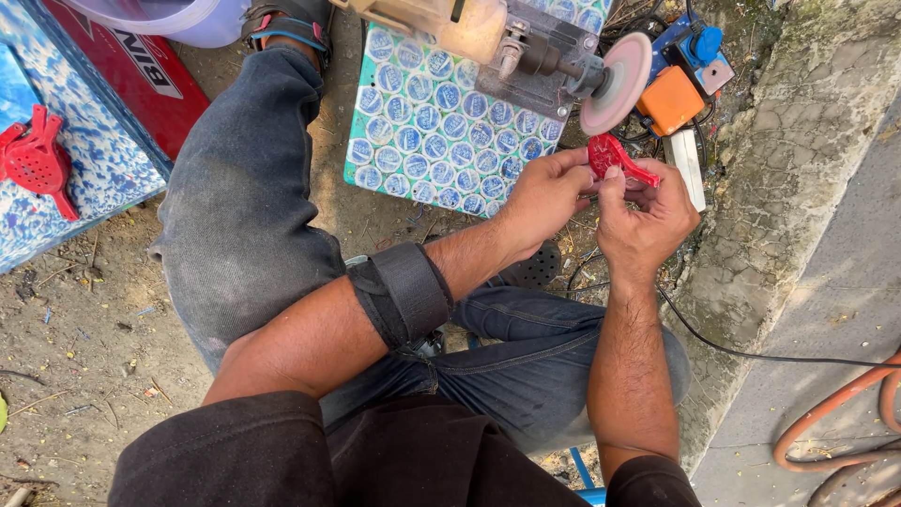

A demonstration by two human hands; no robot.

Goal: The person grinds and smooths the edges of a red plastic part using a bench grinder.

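Together, both hands (pixel 601 202) raised, fingers (pixel 612 180) around red plastic piece (pixel 615 158).

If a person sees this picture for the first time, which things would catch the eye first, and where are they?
Probably the small red plastic piece at upper centre, pinched between the left hand and the right hand. Just above it sits a pink grinding wheel on a small motor, over a blue-and-white patterned board. At far left, another red piece lies on a speckled blue surface.

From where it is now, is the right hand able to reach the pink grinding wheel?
Probably yes. The right hand, holding the small red part together with the left hand, sits just below the pink grinding wheel, with nothing between them.
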